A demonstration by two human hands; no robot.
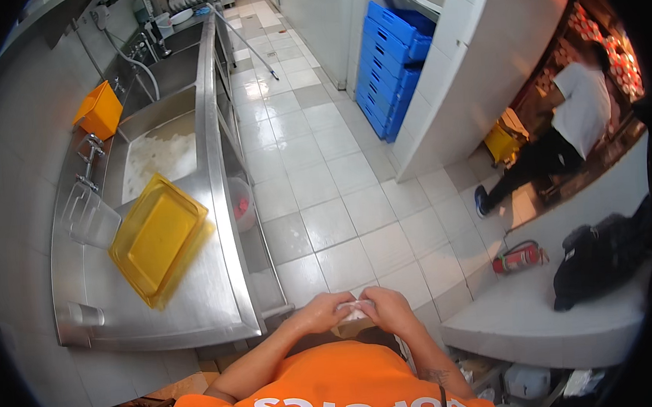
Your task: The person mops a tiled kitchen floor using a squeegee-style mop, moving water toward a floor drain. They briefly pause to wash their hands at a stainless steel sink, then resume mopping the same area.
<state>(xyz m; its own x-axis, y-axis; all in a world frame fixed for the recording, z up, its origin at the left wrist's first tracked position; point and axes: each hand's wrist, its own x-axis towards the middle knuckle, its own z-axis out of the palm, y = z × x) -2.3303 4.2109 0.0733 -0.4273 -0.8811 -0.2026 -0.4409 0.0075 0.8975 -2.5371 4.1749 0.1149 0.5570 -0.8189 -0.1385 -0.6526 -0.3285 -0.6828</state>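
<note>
In front of my waist, my left hand [323, 315] and my right hand [388, 310] meet, thumbs close together. Between them they grip a small white crumpled thing [357, 310], perhaps paper or cloth; the fingers hide most of it. A translucent yellow plastic food pan [163, 238] lies on the steel drainboard [209, 308] to my left, tilted against a clear plastic container [89, 215]. Closer to me on that board, a white cup [85, 315] rests on its side.
Beyond the drainboard, a steel sink basin [160, 152] holds cloudy, foamy water. Blue crates [388, 74] are stacked across the tiled aisle [324, 175]. A fire extinguisher [518, 257] and a black bag [598, 257] sit right. A person [580, 104] bends near a yellow bucket [502, 142].
</note>
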